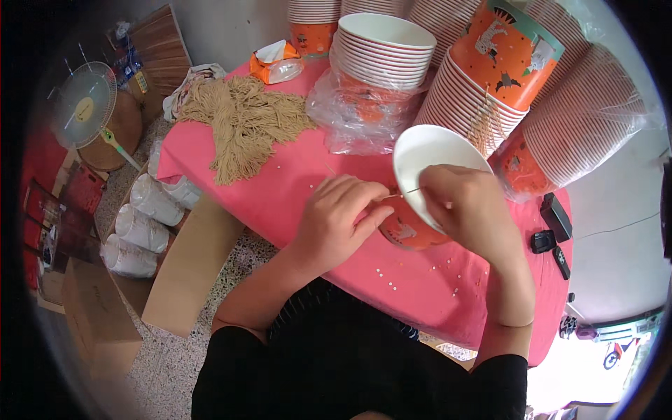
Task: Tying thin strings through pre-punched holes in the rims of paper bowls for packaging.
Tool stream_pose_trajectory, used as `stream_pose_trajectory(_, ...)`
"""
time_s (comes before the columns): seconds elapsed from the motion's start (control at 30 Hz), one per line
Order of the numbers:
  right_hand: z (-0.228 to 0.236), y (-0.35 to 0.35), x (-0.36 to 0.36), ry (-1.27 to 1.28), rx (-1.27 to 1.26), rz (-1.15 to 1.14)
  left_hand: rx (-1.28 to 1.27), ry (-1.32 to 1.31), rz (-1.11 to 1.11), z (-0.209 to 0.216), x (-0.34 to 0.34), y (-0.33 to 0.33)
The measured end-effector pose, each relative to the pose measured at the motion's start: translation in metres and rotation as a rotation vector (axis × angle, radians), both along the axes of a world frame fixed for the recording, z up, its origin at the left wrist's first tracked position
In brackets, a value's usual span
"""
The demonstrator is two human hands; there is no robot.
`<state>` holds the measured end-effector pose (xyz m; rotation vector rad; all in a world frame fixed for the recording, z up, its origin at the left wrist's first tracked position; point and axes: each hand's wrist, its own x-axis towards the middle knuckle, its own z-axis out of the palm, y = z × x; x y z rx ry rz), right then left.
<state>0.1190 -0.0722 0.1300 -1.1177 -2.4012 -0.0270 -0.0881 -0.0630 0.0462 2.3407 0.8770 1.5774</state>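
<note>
A paper bucket (428, 148), white inside and orange outside, leans on its side on the pink-covered table (329, 241). My left hand (343, 217) is just left of its rim, thumb and forefinger pinching a thin tan cord (393, 197). Over the bucket's mouth, my right hand (458, 203) reaches inside with its fingers closed. A thin strand runs from these fingertips to the rim, seemingly the same cord; the other right fingers are partly hidden. A bundle of tan cords (245, 115) lies at the far left of the table.
Stacked paper buckets (385, 52), some in clear plastic, fill the back and right. One orange bucket (505, 56) with hanging cords tops a stack. An orange packet (276, 61), dark small devices (553, 227) and scattered white dots lie around. Left stand cardboard boxes (189, 266) and a fan (85, 105).
</note>
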Motion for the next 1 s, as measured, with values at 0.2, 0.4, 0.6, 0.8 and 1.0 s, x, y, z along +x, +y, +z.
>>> stream_pose_trajectory(0.2,0.017,-0.014,0.057,0.319,0.21,-0.349,-0.099,-0.002,-0.04,-0.007,-0.024,0.011)
stream_pose_trajectory(0.4,0.026,-0.019,0.129,0.353,0.382,-0.638,-0.963,-0.32,-0.66,-0.013,-0.061,0.016)
stream_pose_trajectory(0.6,0.029,-0.018,0.163,0.3,0.4,-0.845,-1.12,-0.579,-0.952,-0.019,-0.071,0.017)
stream_pose_trajectory(0.8,0.029,-0.013,0.176,0.133,0.373,-1.077,-1.108,-0.619,-1.182,-0.014,-0.067,0.014)
stream_pose_trajectory(1.0,0.022,-0.022,0.136,-0.095,0.359,-1.151,-0.884,-0.434,-0.798,-0.005,-0.044,0.002)
